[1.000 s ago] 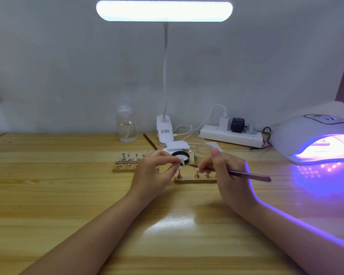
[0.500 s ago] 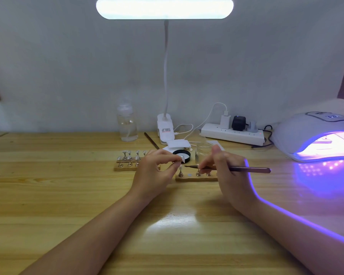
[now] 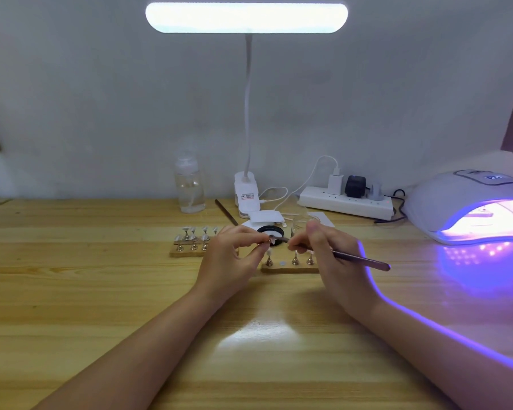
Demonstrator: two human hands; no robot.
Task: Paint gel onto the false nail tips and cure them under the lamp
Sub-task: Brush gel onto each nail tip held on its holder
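False nail tips are the work on this wooden worktop point(image 3: 86, 306), which fills the lower half of the view. Over it hangs the bright bar of a desk lamp point(image 3: 246, 17) on a thin white neck. At the right edge sits the curing lamp point(image 3: 468, 202), with violet light coming from its mouth onto the wood. Behind, near the wall, lie a white power strip point(image 3: 345, 205) and a clear bottle point(image 3: 189, 187). Two wooden stands hold the tips: the left stand point(image 3: 187, 250) has several white tips on metal pegs, and the right stand point(image 3: 289, 267) is between the two hands. The left hand point(image 3: 230, 260) pinches one peg with a nail tip point(image 3: 272, 240) between thumb and fingertips, just above the right stand. The right hand point(image 3: 335, 258) grips a thin brush point(image 3: 360, 258) like a pen, and the brush end reaches that held tip. Just behind the tip sits a small black jar point(image 3: 270, 231).
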